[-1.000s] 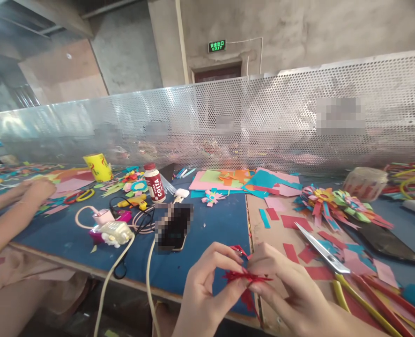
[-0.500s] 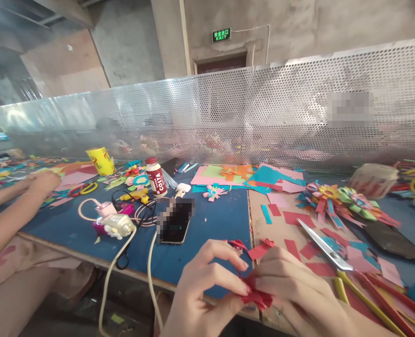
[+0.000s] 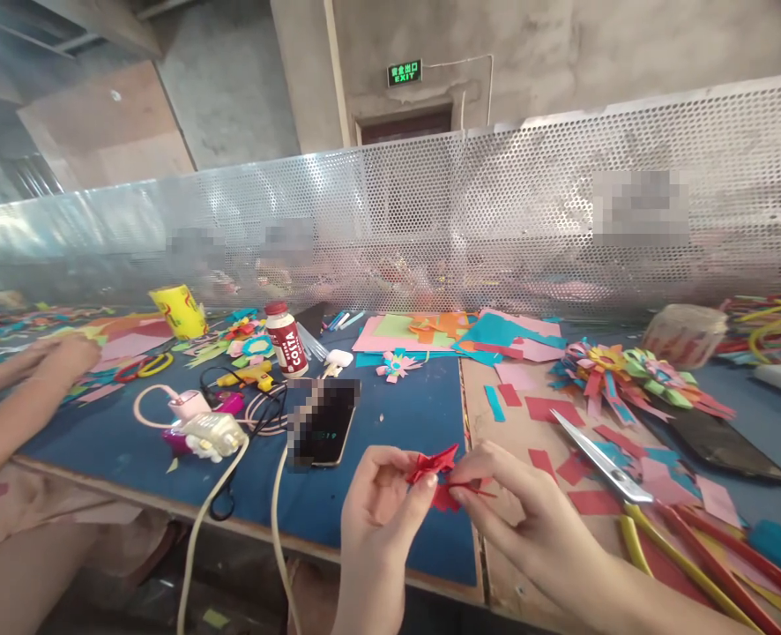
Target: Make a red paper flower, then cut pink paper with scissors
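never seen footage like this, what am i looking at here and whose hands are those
There is no machine: a person wears a camera on the head, so the view looks forward and down at their own bare hands. The left hand and right hand both pinch a small red paper shape. On the blue table lie a phone, scissors, a bottle, a yellow cup, paper flowers and coloured scraps. The arm at far left belongs to another person. A perforated metal screen stands behind.

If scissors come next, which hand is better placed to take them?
Probably the right hand: the scissors lie just beyond it, while the left hand pinches the red paper piece farther away.
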{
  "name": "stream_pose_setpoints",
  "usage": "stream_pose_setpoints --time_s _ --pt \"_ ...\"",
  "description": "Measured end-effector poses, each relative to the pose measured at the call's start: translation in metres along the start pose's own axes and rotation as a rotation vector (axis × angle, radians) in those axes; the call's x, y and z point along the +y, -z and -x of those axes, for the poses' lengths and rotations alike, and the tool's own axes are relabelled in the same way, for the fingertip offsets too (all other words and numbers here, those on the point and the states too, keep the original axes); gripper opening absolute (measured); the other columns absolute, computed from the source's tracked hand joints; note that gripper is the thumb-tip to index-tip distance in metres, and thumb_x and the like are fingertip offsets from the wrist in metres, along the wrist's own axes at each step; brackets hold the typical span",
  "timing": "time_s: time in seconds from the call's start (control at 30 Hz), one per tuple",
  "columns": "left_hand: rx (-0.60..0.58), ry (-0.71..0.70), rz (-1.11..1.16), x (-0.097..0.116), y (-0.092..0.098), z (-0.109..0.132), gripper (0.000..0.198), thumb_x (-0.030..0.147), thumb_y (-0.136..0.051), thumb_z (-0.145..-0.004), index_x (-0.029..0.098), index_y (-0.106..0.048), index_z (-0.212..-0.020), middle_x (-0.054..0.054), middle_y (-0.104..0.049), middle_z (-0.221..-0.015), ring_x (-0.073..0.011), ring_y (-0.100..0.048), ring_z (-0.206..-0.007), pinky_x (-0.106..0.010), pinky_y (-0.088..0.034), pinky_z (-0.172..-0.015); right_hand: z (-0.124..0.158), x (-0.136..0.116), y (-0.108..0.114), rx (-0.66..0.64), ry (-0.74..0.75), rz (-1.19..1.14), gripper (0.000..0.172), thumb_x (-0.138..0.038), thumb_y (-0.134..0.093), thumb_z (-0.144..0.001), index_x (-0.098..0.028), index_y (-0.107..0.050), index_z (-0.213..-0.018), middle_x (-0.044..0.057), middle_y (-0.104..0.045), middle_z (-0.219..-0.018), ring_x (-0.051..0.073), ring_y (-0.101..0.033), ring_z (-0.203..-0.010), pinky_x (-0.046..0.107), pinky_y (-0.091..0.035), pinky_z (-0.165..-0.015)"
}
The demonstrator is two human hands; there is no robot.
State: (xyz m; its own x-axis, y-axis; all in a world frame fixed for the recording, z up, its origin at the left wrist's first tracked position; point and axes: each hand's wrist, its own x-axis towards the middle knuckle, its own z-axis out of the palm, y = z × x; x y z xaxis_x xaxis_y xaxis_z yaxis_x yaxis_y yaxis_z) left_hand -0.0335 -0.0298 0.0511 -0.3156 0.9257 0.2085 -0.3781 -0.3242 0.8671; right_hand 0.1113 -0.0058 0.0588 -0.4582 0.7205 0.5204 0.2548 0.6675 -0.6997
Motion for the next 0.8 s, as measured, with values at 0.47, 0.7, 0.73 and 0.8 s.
stream_pose_setpoints --time_s 0.47,0.7,0.73,0.8 --pt "-0.026 -0.104 -0.583 0.024 0.009 0.001 0.013 0.028 -0.069 -0.070 0.020 -0.069 -0.081 -0.003 -0.071 -0.084 -0.0197 -0.064 -0.084 -0.024 -0.049 -0.073 -0.002 0.002 0.002 -0.062 0.305 0.429 0.026 -0.016 -0.048 -0.089 -0.020 -0.044 -0.115 0.005 -0.062 -0.090 0.017 -0.054 -0.075 0.032 -0.046 -0.064" --pt "0.076 -0.214 -0.564 0.049 0.030 0.009 0.005 0.026 -0.071 -0.069 0.022 -0.071 -0.073 -0.002 -0.072 -0.080 -0.0188 -0.066 -0.077 -0.023 -0.051 -0.070 -0.033 -0.026 0.011 -0.172 -0.034 0.178 0.035 -0.044 -0.038 -0.092 -0.024 -0.043 -0.120 0.003 -0.064 -0.096 0.015 -0.061 -0.086 0.027 -0.050 -0.072" --pt "0.067 -0.264 -0.532 0.053 0.032 0.011 0.003 0.024 -0.071 -0.069 0.023 -0.071 -0.072 -0.002 -0.072 -0.080 -0.0188 -0.066 -0.077 -0.024 -0.052 -0.071 -0.046 -0.028 0.009 -0.194 -0.060 0.180 0.034 -0.044 -0.036 -0.093 -0.022 -0.048 -0.116 0.003 -0.065 -0.092 0.014 -0.062 -0.081 0.026 -0.050 -0.068" --pt "0.038 -0.392 -0.464 0.058 0.035 0.015 0.003 0.021 -0.070 -0.070 0.024 -0.070 -0.072 -0.001 -0.072 -0.078 -0.0185 -0.067 -0.077 -0.026 -0.052 -0.075 -0.076 -0.026 -0.003 -0.280 -0.068 0.253 0.031 -0.042 -0.038 -0.093 -0.020 -0.056 -0.105 0.002 -0.067 -0.086 0.012 -0.062 -0.071 0.024 -0.049 -0.063"
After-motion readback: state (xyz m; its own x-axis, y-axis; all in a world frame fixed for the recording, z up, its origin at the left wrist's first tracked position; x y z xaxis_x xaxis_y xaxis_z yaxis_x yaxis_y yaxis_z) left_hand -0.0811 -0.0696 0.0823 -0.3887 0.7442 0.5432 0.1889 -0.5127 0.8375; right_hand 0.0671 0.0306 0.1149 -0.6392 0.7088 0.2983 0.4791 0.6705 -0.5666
